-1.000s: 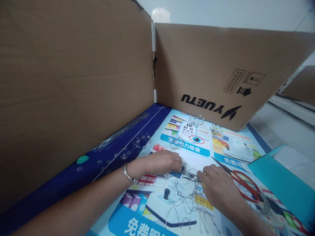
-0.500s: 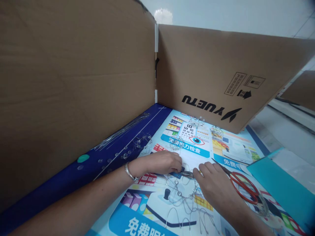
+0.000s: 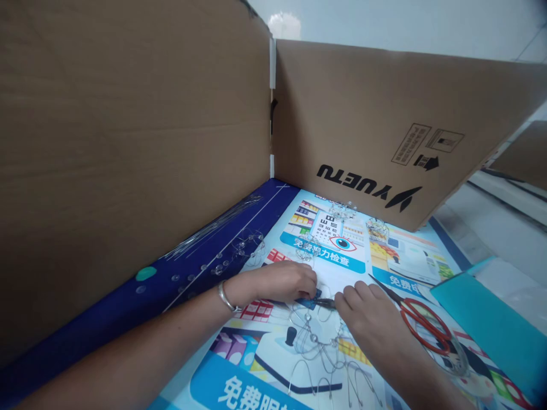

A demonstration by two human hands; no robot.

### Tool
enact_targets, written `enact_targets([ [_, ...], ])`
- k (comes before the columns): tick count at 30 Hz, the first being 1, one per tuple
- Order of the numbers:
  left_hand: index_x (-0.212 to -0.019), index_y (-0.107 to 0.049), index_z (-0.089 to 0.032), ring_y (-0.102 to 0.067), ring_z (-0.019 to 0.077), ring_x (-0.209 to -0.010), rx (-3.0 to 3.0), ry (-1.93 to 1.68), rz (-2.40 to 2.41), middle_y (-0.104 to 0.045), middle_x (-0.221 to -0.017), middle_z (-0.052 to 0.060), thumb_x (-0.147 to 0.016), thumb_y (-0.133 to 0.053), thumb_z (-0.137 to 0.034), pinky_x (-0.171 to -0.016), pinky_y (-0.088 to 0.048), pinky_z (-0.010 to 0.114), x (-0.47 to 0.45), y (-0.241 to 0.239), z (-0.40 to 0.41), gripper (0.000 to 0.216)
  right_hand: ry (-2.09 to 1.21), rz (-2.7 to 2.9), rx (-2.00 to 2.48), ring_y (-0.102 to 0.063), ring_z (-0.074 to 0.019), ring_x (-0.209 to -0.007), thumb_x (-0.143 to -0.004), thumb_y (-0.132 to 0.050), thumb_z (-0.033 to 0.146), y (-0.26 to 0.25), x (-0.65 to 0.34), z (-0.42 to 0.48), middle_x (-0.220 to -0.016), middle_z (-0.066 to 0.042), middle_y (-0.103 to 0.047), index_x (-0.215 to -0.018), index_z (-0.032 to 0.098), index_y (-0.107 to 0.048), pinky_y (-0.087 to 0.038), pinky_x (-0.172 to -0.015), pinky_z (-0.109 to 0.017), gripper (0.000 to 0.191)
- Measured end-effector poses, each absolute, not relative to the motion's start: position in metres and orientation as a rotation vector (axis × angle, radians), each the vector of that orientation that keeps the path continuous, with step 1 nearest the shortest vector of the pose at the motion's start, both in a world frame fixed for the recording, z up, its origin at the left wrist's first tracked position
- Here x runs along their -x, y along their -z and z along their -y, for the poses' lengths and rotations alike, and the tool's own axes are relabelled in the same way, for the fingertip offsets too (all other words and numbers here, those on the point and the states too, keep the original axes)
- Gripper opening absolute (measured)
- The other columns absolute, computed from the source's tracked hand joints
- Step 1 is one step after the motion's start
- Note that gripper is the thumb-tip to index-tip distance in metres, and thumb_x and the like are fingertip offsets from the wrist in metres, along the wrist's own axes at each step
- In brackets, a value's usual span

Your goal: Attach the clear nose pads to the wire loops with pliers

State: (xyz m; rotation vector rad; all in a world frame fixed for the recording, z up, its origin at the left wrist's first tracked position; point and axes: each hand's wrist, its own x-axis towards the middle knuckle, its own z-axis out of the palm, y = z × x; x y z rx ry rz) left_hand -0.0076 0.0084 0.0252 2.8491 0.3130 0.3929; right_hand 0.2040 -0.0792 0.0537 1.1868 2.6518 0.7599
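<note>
A beaded wire piece (image 3: 314, 338), made of bent wire loops with clear beads, lies on the printed sheet just below my hands. My left hand (image 3: 294, 281) is closed in a pinch at its upper edge, apparently on its wire; the fingertips hide the exact spot. From the left, my right hand (image 3: 363, 307) wraps round the handles of pliers (image 3: 325, 303), whose metal jaws point toward my left fingertips. Whether the jaws grip the wire cannot be made out. Loose wire ends curve down toward the bottom of the view.
Orange-handled scissors (image 3: 425, 327) lie beside my right wrist, with a roll of clear tape (image 3: 459, 359) close by. Several loose beads (image 3: 219, 269) and a bundle of straight wires (image 3: 213, 226) rest along the left. Cardboard panels (image 3: 363, 114) stand behind. A teal folder (image 3: 491, 313) lies right.
The pliers' jaws have turned slightly in my right hand and look darker now. Both hands stay in nearly the same place.
</note>
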Motion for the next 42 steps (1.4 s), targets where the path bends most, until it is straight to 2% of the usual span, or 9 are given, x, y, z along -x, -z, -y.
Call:
enact_targets([
  [7, -0.082, -0.061, -0.019, -0.054, 0.0139, -0.081, -2.841, -0.408, -0.323, -0.061, -0.083, 0.001, -0.079, -0.054, -0.006, -0.071, -0.042, 0.022, 0.008, -0.025, -0.008, 0.015, -0.664, -2.709, -1.252, -0.048, -0.0221, -0.076, -0.072, -0.054, 0.005, -0.051, -0.211, 0.08, -0.081, -0.005, -0.056, -0.089, 0.017, -0.057, -0.032, -0.066, -0.036, 0.022],
  [23, -0.086, -0.061, -0.021, -0.053, 0.0136, -0.081, -2.913, -0.431, -0.292, -0.061, -0.088, 0.002, -0.082, -0.049, -0.006, -0.069, -0.041, 0.023, 0.007, -0.025, -0.007, 0.02, -0.576, -2.8, -1.284, -0.046, -0.018, -0.075, -0.079, -0.052, 0.008, -0.044, -0.224, 0.074, -0.08, -0.003, -0.055, -0.091, 0.019, -0.056, -0.031, -0.073, -0.035, 0.017],
  [35, -0.083, -0.06, -0.021, -0.052, 0.0143, -0.075, -3.03, -0.46, -0.311, -0.06, -0.082, 0.001, -0.084, -0.05, -0.009, -0.066, -0.04, 0.025, 0.006, -0.026, -0.004, 0.015, -0.517, -2.839, -1.298, -0.046, -0.0172, -0.075, -0.081, -0.05, 0.008, -0.042, -0.228, 0.072, -0.079, -0.002, -0.055, -0.088, 0.019, -0.056, -0.03, -0.074, -0.034, 0.015],
  [42, -0.088, -0.06, -0.021, -0.052, 0.0158, -0.077, -3.105, -0.379, -0.345, -0.06, -0.084, 0.003, -0.088, -0.046, -0.014, -0.07, -0.04, 0.027, 0.006, -0.025, -0.006, 0.016, -0.482, -2.815, -1.298, -0.045, -0.018, -0.076, -0.082, -0.049, 0.009, -0.041, -0.229, 0.073, -0.08, -0.002, -0.054, -0.09, 0.02, -0.056, -0.03, -0.074, -0.035, 0.015],
])
